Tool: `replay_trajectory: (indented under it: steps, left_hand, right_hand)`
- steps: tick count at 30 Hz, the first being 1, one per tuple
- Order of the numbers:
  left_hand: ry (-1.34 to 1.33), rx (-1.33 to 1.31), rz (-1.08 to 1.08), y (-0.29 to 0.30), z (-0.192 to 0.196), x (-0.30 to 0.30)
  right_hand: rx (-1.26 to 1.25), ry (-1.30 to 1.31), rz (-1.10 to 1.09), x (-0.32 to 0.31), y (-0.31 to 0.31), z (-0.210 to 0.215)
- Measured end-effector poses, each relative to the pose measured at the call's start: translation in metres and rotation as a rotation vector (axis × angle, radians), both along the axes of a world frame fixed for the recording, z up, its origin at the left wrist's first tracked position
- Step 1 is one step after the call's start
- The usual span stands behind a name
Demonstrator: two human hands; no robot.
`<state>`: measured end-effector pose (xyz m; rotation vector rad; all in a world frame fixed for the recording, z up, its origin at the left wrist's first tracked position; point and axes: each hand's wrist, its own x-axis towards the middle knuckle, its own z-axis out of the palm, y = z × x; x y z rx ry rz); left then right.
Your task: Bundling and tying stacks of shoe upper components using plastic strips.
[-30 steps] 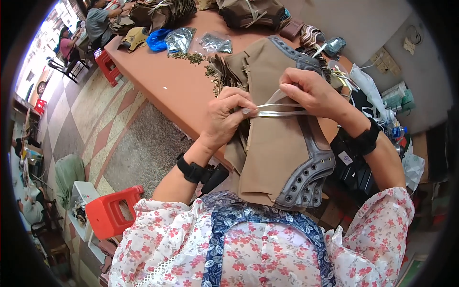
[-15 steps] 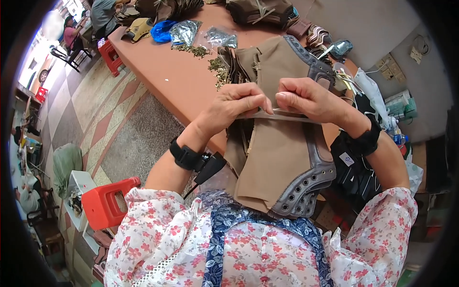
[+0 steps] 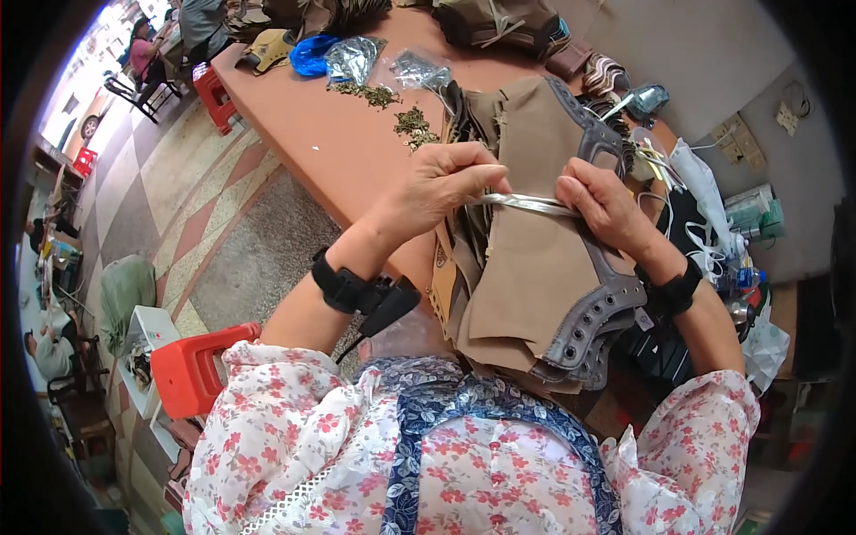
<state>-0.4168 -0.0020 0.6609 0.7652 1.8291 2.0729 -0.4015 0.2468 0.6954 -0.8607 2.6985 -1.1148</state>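
A stack of tan shoe uppers (image 3: 544, 281) with dark grey eyelet edges lies before me at the table's near end. Across its narrow middle runs a pale, shiny tie strip (image 3: 530, 205). My left hand (image 3: 450, 185) is closed in a pinch at the strip's left end, just over the stack's left edge. At the other end my right hand (image 3: 608, 203) is closed around the strip, above the eyelet side. Whatever part of the strip lies under the stack is hidden.
Small brass-coloured eyelets (image 3: 414, 129) lie scattered on the orange table (image 3: 294, 116), near clear bags (image 3: 355, 61) and a blue bag (image 3: 312, 55). More bundled uppers (image 3: 495, 25) sit at the far end. White cords (image 3: 709, 234) hang at right. A red stool (image 3: 187, 370) stands at left.
My hands have drawn apart, the right one moving right and down. The strip now lies across the stack's top. The stack has shifted slightly right in view.
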Motion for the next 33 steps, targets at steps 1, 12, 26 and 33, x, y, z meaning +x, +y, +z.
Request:
replay_trajectory:
  steps: [1, 12, 26, 33]
  left_hand:
    - [0.021, -0.024, -0.041, -0.001, 0.006, -0.001]
    - [0.539, -0.366, 0.01, -0.015, 0.0, 0.003]
    - [0.597, -0.271, -0.089, 0.019, 0.003, -0.019]
    - [0.508, -0.242, -0.166, 0.021, 0.0, -0.023]
  right_hand:
    - [-0.036, 0.008, -0.024, 0.002, 0.001, -0.003]
    - [-0.108, 0.079, -0.066, 0.007, 0.007, -0.008]
    - [-0.134, 0.032, -0.06, 0.002, 0.011, -0.011]
    - [-0.138, 0.0, -0.055, -0.002, 0.012, -0.014]
